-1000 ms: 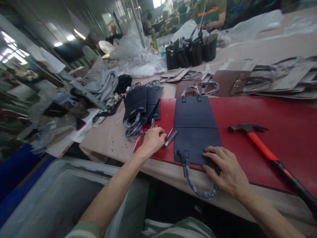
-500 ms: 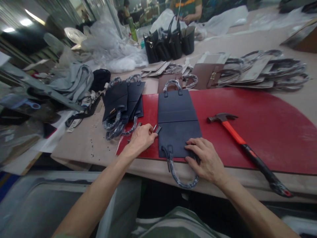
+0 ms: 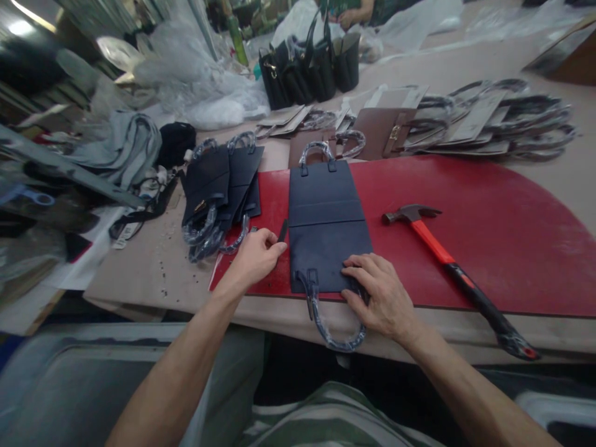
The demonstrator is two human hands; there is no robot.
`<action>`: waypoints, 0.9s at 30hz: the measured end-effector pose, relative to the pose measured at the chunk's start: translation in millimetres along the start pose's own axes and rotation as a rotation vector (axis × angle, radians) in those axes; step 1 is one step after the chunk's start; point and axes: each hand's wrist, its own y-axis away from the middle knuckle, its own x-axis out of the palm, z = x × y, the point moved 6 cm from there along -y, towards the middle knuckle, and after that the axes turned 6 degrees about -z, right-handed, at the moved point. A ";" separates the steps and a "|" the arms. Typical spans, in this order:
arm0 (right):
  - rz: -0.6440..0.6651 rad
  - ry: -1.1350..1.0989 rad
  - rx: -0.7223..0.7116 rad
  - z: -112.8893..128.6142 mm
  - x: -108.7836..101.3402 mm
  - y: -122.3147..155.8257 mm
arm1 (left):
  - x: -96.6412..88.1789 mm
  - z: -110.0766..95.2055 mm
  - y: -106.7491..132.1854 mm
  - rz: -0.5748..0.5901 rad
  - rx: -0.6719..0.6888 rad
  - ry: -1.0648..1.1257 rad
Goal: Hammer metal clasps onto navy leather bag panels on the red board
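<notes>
Left hand (image 3: 255,256) pinched a thin dark strip (image 3: 282,230); right hand (image 3: 379,295), flat and unclenched, pinned the navy bag panel (image 3: 326,230). Slack pressure might let it slide.

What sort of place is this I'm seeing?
Probably a handbag workshop: the right hand presses a flat navy bag panel on a red mat, a hammer lies beside it, and finished black bags stand further back.

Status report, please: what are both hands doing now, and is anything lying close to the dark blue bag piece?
Left hand pinches small dark strip. Right hand flat on navy bag panel. Hammer lies apart, to its right.
</notes>
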 end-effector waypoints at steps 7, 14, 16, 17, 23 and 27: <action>-0.003 -0.005 -0.002 0.7 -0.4 -1.2 | 44.0 -7.7 33.5 0.073 -0.223 1.044; -0.131 0.050 0.091 4.4 -7.5 4.6 | 65.9 -15.6 45.5 0.017 -0.088 1.096; -0.247 0.068 0.174 11.1 -15.7 15.5 | 63.1 -19.1 49.8 0.000 -0.002 0.959; -0.295 0.067 0.215 16.0 -19.2 23.3 | 60.9 -20.7 52.4 -0.015 0.046 0.877; -0.409 -0.214 0.811 28.9 -14.6 85.5 | 57.0 -20.5 63.4 -0.071 0.210 0.651; -0.358 -0.805 1.306 27.1 18.0 105.4 | 57.8 -20.4 62.3 -0.068 0.249 0.597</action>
